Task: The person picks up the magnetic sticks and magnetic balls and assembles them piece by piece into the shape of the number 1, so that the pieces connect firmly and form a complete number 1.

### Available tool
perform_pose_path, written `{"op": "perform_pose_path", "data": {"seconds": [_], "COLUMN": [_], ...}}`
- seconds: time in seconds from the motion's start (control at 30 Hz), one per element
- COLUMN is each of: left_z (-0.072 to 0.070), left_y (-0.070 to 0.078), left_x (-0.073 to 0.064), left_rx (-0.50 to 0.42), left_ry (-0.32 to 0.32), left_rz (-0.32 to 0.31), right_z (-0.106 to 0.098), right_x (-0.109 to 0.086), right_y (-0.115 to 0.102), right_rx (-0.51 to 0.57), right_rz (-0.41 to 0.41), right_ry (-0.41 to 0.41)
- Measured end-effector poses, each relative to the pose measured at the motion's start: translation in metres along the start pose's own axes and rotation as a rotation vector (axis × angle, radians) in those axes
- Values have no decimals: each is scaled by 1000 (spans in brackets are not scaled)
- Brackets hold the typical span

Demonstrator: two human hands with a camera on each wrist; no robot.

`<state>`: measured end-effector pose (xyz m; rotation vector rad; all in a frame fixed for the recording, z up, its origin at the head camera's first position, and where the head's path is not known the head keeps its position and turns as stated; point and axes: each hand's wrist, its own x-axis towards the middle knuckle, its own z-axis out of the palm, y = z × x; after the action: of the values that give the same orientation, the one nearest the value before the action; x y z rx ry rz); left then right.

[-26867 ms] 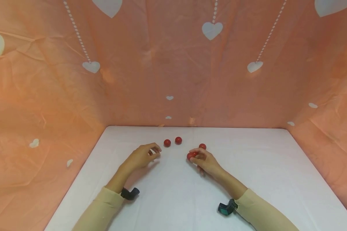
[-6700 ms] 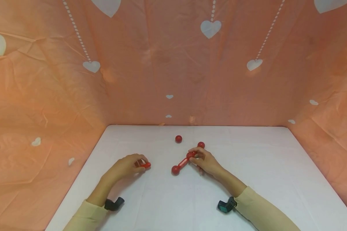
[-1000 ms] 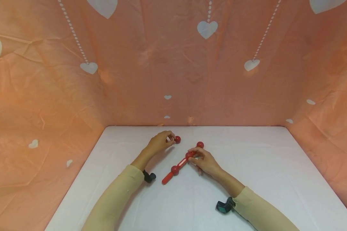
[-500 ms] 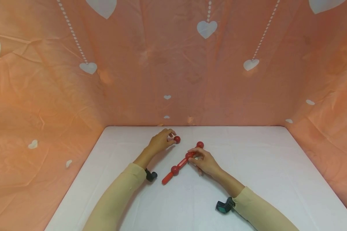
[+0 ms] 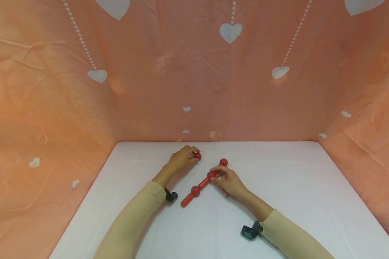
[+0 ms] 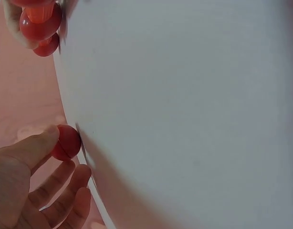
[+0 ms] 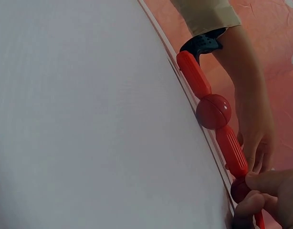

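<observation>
My left hand (image 5: 182,158) is at the far side of the table, its thumb and fingers pinching a loose red ball (image 6: 68,142). My right hand (image 5: 230,182) grips a chain of red balls and rods around its middle ball (image 7: 240,190). From there the chain runs toward the near left through a grooved red rod (image 7: 231,151) and a red ball (image 5: 195,191) to an end rod (image 5: 187,200). At its far end is another red ball (image 5: 223,162). My right fingers partly hide the stretch between the middle and far balls.
Both hands work over a white-covered table (image 5: 291,180). An orange cloth (image 5: 168,90) with pale hearts rises behind it and along both sides. Each wrist carries a dark camera mount, one of them the right mount (image 5: 252,231).
Earlier the balls lay apart; rods came to link several, and the left hand's rod is now the chain's near end. Since then that hand has reached the loose ball and closed its fingers around it.
</observation>
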<state>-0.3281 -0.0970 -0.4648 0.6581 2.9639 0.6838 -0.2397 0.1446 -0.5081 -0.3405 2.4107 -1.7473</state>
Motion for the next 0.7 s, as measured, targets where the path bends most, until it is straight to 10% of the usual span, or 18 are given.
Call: {"op": "perform_pose_path", "data": {"seconds": [0.7], "left_z": [2], "left_y": [-3], "left_x": [-4], "left_rx": [-51], "left_ry": [-7], "left_rz": [-86], "right_z": [0], "right_x": [-1], "right_y": [-4], "right_rx": [-9], "right_rz": [39], "right_ry": [14]}}
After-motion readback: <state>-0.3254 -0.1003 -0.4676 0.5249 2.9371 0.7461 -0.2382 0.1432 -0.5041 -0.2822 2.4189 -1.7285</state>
